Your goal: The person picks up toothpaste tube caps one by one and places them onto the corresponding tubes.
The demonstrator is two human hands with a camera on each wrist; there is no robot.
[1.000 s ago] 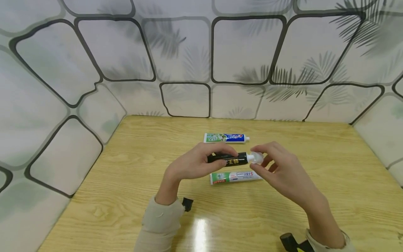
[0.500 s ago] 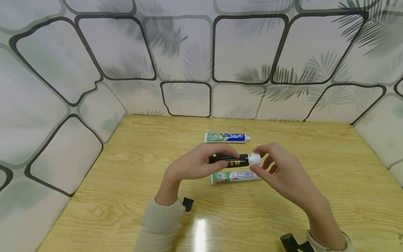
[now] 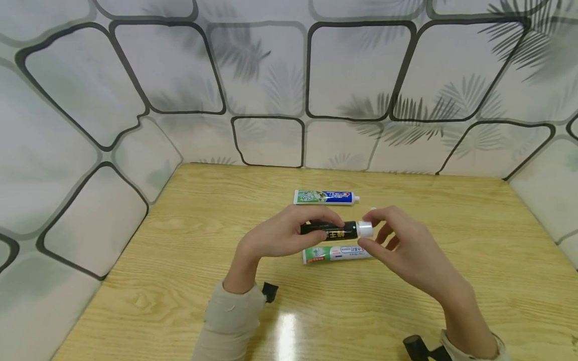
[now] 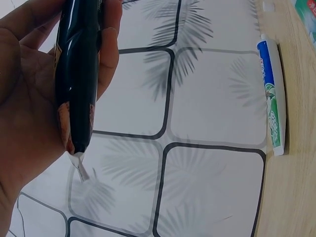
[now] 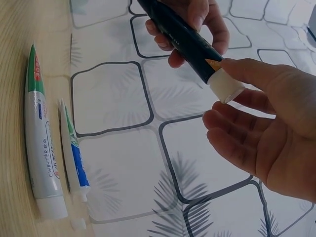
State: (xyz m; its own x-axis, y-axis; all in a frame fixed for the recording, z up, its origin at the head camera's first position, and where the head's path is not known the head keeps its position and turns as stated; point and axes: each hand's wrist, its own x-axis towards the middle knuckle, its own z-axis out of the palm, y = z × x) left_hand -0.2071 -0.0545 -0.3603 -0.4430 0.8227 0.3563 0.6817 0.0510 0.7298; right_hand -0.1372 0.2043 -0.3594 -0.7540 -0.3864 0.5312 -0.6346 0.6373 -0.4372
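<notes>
From my end, the left hand (image 3: 281,233) is gripping the glossy black plastic tube (image 3: 346,231) up off the yellowish wooden worktop (image 3: 180,281), probably to steady it for the right hand (image 3: 410,246), which pinches its short white plastic cap (image 3: 365,229).

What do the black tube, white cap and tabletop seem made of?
Black tube: glossy, probably plastic or laminate; highlights show. White cap: likely smooth, rigid plastic; evenly white, clean rim. Tabletop: wood or printed laminate, glossy; grain shows, with a bright reflection.
</notes>
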